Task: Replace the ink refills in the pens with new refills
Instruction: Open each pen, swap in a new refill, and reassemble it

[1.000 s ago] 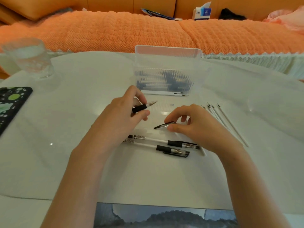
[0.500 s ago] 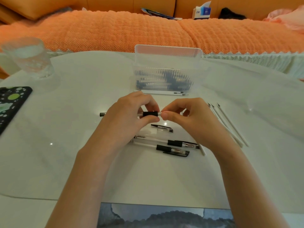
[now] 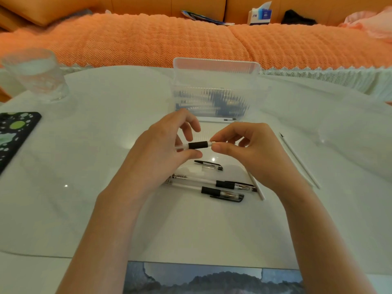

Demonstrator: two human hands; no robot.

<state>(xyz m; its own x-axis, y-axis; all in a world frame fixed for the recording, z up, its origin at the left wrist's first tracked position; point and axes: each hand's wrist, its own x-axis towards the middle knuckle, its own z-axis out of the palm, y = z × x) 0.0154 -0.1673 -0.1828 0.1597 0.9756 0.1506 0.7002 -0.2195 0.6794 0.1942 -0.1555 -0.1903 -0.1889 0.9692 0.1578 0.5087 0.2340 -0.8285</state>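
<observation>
A pen (image 3: 197, 145) with a clear barrel and black grip is held level above the white table (image 3: 106, 158). My left hand (image 3: 163, 149) grips its barrel. My right hand (image 3: 248, 149) pinches the tip end between thumb and forefinger. A loose pen cap (image 3: 210, 165) lies just below the hands. Two capped pens (image 3: 214, 187) lie side by side nearer to me. White refills (image 3: 299, 160) lie to the right, and one (image 3: 257, 187) shows beside my right wrist.
An open clear plastic box (image 3: 214, 96) holding pens stands behind the hands. A glass of water (image 3: 36, 75) is at the back left and a black patterned phone case (image 3: 14, 132) at the left edge. An orange sofa runs behind the table.
My right hand put the cap down on the table and came up to the pen's tip. My left hand turned the pen level and raised it slightly.
</observation>
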